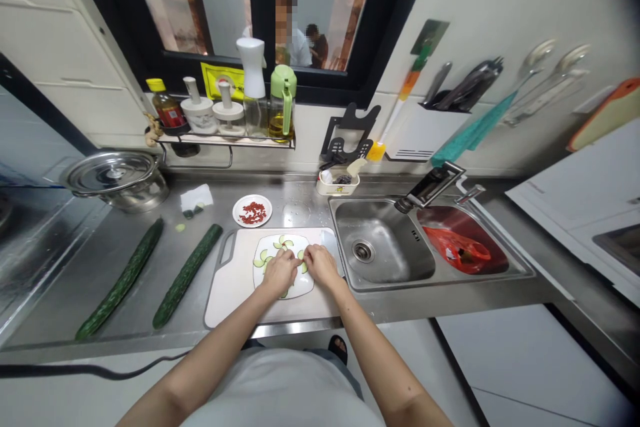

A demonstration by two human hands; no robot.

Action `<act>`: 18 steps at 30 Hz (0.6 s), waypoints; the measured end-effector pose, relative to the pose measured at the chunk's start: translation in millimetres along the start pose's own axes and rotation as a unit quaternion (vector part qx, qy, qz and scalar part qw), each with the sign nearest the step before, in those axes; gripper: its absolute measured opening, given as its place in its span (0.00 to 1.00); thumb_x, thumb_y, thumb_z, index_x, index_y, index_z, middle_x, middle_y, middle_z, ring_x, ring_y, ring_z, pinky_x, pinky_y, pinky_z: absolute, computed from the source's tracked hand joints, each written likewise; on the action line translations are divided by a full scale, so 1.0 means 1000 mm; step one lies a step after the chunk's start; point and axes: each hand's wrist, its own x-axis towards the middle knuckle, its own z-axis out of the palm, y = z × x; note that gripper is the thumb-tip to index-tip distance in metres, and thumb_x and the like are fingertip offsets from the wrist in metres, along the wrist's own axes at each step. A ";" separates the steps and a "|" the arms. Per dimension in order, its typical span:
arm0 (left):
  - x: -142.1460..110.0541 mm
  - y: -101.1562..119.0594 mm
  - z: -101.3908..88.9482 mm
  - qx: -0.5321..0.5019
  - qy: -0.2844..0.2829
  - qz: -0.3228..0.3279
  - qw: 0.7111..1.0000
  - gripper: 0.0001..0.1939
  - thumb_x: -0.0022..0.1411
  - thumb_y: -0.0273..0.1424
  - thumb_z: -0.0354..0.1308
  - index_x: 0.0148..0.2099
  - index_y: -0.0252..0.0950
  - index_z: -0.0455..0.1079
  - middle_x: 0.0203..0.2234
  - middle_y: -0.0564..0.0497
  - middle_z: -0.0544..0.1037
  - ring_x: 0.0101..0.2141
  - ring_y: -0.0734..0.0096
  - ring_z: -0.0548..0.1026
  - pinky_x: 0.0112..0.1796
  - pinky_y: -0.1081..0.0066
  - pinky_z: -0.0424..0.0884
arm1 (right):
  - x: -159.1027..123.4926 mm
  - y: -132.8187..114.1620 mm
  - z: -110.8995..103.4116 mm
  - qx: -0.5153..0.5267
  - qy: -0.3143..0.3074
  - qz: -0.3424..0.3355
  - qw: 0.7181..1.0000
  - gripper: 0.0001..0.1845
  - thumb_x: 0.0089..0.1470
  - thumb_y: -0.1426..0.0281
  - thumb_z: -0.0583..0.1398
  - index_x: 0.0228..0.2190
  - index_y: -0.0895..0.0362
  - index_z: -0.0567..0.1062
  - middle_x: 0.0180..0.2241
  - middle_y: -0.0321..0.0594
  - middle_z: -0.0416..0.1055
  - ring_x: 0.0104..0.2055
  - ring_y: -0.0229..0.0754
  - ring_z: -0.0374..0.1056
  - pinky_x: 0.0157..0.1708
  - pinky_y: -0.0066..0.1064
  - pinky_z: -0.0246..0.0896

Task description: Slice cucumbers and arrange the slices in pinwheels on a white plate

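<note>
A white square plate (295,290) lies on a pale cutting board (230,293). Thin cucumber slices (263,256) are set out on it in small fans, with a tiny red bit among the upper ones. Over the plate's middle is my left hand (281,272), its fingers drawn together and the tips pointing toward my right hand. My right hand (320,263) comes in over the plate's right side, fingertips pinched beside a slice. The two hands' fingertips nearly meet. Whatever small thing either holds is hidden. Behind the board, a small white dish (239,214) carries dried red pieces (254,213).
Two whole cucumbers (187,277) lie left of the board. A lidded steel pot (120,180) and a white cloth (196,198) stand farther back. At right is a double sink (385,273) with a red bag (457,250). Bottles (256,100) line a wall rack.
</note>
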 end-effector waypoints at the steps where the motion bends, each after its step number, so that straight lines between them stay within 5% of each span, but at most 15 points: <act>1: 0.000 0.000 0.000 -0.004 0.001 -0.001 1.000 0.17 0.63 0.26 0.50 0.49 0.45 0.74 0.41 0.47 0.72 0.47 0.62 0.66 0.44 0.66 0.68 | -0.001 0.000 -0.001 0.008 0.005 0.001 1.000 0.10 0.59 0.71 0.53 0.37 0.57 0.73 0.38 0.42 0.72 0.42 0.40 0.64 0.38 0.27 0.50; 11: -0.002 -0.009 -0.003 -0.058 0.084 -0.022 0.994 0.13 0.63 0.29 0.51 0.45 0.41 0.75 0.40 0.48 0.74 0.45 0.64 0.67 0.46 0.67 0.66 | -0.010 -0.001 -0.010 0.099 0.103 -0.022 0.989 0.10 0.58 0.71 0.52 0.31 0.57 0.72 0.32 0.40 0.71 0.37 0.38 0.64 0.38 0.25 0.52; 18: -0.001 -0.046 -0.030 -0.098 0.138 -0.096 0.981 0.14 0.64 0.33 0.50 0.46 0.41 0.75 0.41 0.48 0.75 0.44 0.64 0.68 0.47 0.67 0.66 | -0.025 -0.003 -0.008 0.205 0.152 -0.034 0.966 0.14 0.58 0.65 0.50 0.29 0.56 0.72 0.31 0.41 0.72 0.33 0.40 0.65 0.34 0.28 0.56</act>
